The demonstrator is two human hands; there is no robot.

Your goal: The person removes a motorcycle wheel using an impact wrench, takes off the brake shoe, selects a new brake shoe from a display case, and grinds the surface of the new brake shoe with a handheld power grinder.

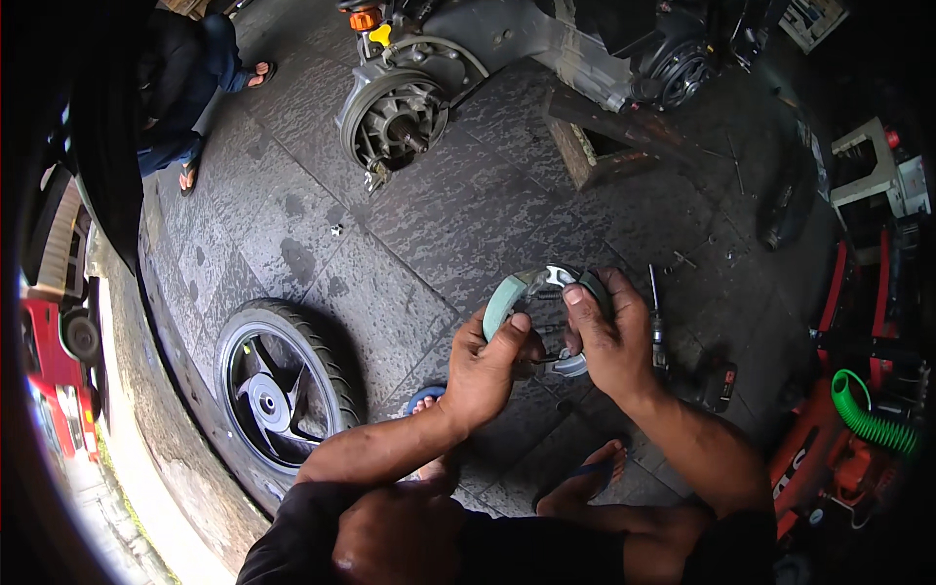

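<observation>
We hold the brake shoes (502, 307) to the right of the wheel (272, 402). Our left hand (485, 375) grasps one shoe with its fingers; our right hand (614, 338) grasps the other. We judge both stiff, fairly light, hardly slippery; we best grip each curved side mid-arc.

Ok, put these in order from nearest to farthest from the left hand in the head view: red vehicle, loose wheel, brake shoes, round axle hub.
1. brake shoes: held in the left hand, with the right hand gripping too
2. loose wheel: to the left
3. round axle hub: ahead, slightly left
4. red vehicle: far left
</observation>
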